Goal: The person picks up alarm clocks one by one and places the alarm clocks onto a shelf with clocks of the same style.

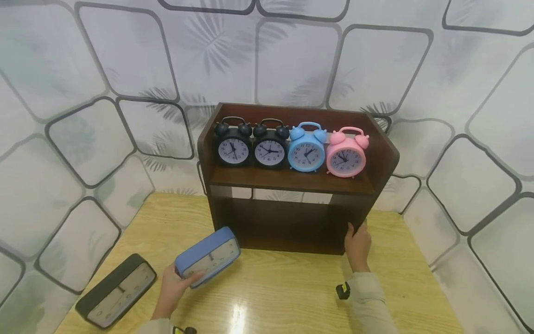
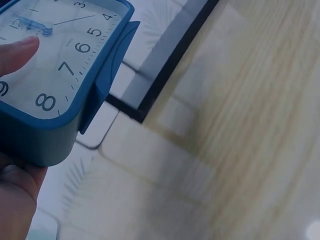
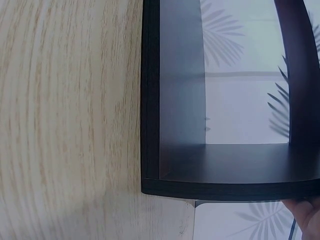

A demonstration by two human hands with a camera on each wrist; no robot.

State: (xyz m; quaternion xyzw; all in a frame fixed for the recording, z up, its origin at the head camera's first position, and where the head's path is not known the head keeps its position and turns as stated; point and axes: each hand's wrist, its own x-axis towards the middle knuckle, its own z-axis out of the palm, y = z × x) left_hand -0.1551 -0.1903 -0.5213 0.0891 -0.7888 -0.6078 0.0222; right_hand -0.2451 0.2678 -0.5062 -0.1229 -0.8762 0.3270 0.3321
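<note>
My left hand (image 1: 172,288) grips a blue rectangular clock (image 1: 208,256) by its left end, thumb across the white dial. In the left wrist view that clock (image 2: 55,60) fills the upper left, its numerals facing the camera. The clock is tilted, in front of the lower left corner of a dark brown two-tier shelf (image 1: 292,185). My right hand (image 1: 358,243) holds the shelf's right side panel near its lower front, and in the right wrist view only part of the hand (image 3: 306,215) shows at the panel's outer face.
On the upper tier stand two black twin-bell alarm clocks (image 1: 233,150) (image 1: 270,152), a blue one (image 1: 306,154) and a pink one (image 1: 346,160). A black rectangular clock (image 1: 118,294) lies left of my left hand on the wooden table (image 1: 288,297). Patterned walls (image 1: 300,60) enclose the back and sides.
</note>
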